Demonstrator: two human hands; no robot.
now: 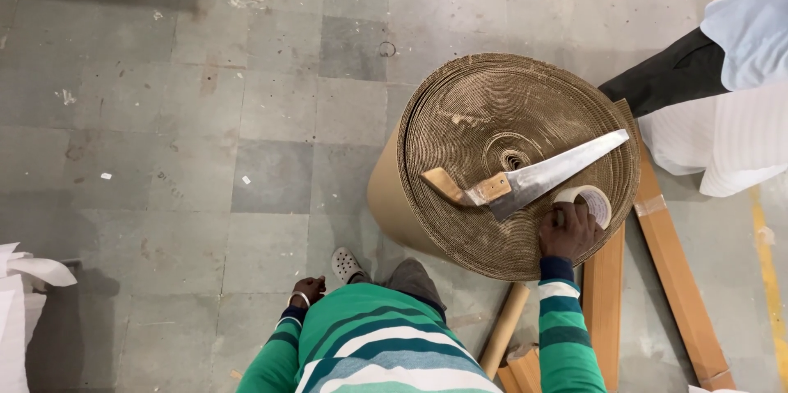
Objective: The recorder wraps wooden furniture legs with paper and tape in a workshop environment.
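Note:
A big roll of brown corrugated cardboard (460, 114) stands on end on the floor in front of me. A hand saw (533, 178) with a wooden handle lies flat across its top. My right hand (566, 230) rests at the roll's near right edge, gripping a roll of clear packing tape (593, 201) just below the saw blade. My left hand (308, 289) hangs low beside my body, fingers curled, nothing in it. Both arms wear green striped sleeves.
Long brown cardboard strips (677, 286) and a cardboard tube (505, 329) lie on the floor to the right of the roll. Another person's dark leg (673, 73) and white fabric (730, 138) are at the upper right. White sheets (20, 303) sit at the left edge. Grey tiled floor (205, 114) around.

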